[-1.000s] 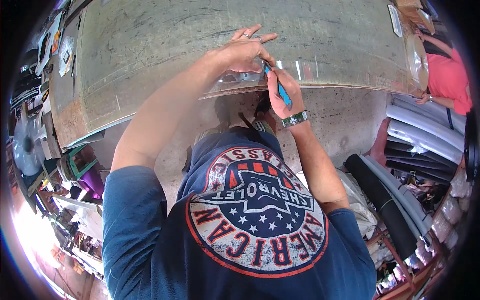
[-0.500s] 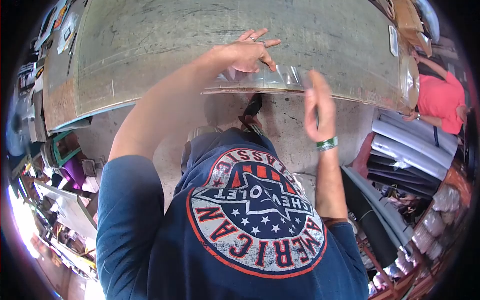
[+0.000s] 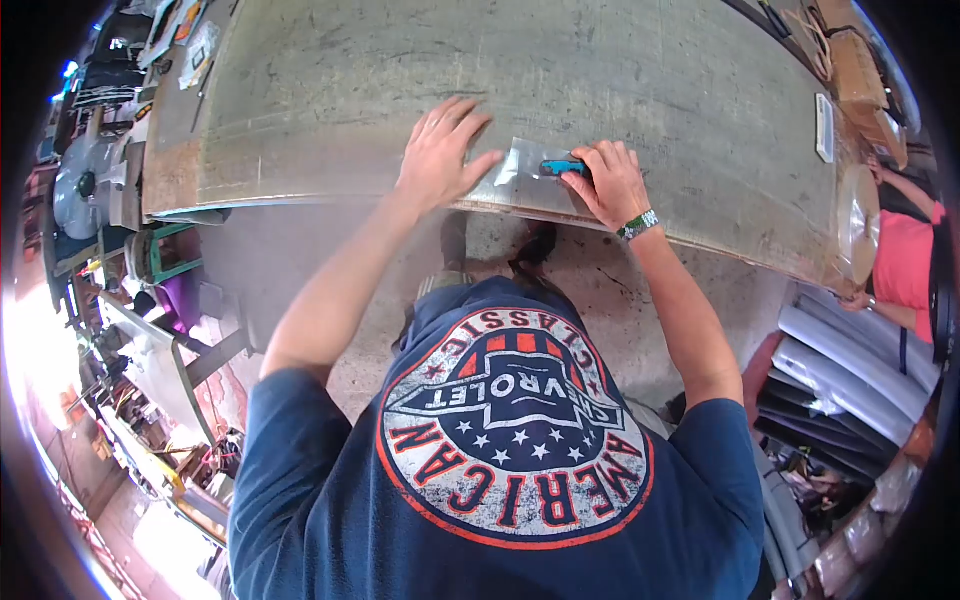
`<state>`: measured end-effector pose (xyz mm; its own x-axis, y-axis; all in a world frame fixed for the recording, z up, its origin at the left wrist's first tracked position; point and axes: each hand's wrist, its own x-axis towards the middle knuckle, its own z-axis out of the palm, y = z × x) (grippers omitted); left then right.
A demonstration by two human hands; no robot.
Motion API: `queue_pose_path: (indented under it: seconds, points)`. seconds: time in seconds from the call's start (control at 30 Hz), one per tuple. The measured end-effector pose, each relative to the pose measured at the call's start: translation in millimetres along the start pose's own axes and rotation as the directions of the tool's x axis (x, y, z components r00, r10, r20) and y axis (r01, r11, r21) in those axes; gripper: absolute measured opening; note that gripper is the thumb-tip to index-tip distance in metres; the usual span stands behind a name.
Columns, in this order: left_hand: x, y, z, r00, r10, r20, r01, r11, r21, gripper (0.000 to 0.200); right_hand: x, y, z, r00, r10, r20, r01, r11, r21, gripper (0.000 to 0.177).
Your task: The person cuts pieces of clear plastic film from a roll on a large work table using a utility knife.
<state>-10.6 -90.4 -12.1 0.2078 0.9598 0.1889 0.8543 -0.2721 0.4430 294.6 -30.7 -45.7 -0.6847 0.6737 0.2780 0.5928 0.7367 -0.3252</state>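
Head view: Holding a slim, bright-blue hand tool with dark markings (image 3: 566,168) over a clear, glossy plastic strip (image 3: 525,172) near the front edge of a worn grey-green table (image 3: 360,130).

Gripping with right hand (image 3: 608,185), thumb and fingers closed on the tool; spreading left hand (image 3: 440,158) wide, apparently with nothing in it, just beside the strip, contact impossible to tell. Probably midway through placing tool against strip; calling next, by this view, for flat plastic and a firm hold. Visible farther off: a crumpled clear plastic bag (image 3: 200,52) and a brown cardboard box (image 3: 857,68), contents of both unclear.
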Motion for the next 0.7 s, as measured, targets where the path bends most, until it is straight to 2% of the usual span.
queue_pose_path:
  seconds: [0.07,0.27,0.33,0.37,0.47,0.53,0.63,0.7]
  points:
    - [-23.7,3.6,4.3,0.995,-0.050,-0.085,0.058,0.994,0.095,0.046,-1.4,2.1,-1.6,0.998,-0.018,-0.064,0.021,0.999,0.046,0.030]
    - [-24.0,-12.8,9.6,0.979,-0.154,-0.137,0.149,0.988,-0.043,0.015,5.3,6.6,-6.9,0.995,-0.014,-0.102,0.030,0.988,0.155,0.024]
    - [-19.9,-20.2,3.8,0.976,-0.196,-0.095,0.185,0.976,-0.113,0.011,18.4,6.2,-9.0,0.992,0.003,-0.128,0.021,0.982,0.188,0.030]
    - [-15.3,-20.5,1.6,0.966,-0.206,-0.158,0.180,0.969,-0.167,0.009,27.3,3.3,-11.1,0.990,0.019,-0.141,0.010,0.979,0.204,0.034]
    - [9.2,-17.5,-14.1,0.934,-0.329,-0.142,0.246,0.877,-0.412,0.013,77.6,-33.4,-12.1,0.976,0.214,0.024,-0.186,0.778,0.600,0.050]
    - [28.4,-12.2,-34.8,0.948,-0.316,-0.044,0.263,0.853,-0.451,0.017,108.2,-50.2,5.0,0.979,0.197,0.059,-0.183,0.699,0.692,0.056]
    - [42.4,-20.2,-55.7,0.945,-0.318,0.071,0.309,0.807,-0.504,0.017,151.7,-76.8,-8.1,0.930,0.214,0.299,-0.368,0.540,0.757,0.043]
    - [55.5,-31.3,-68.6,0.931,-0.353,0.091,0.345,0.773,-0.532,0.016,171.2,-80.4,-4.0,0.917,0.281,0.282,-0.397,0.601,0.693,0.038]
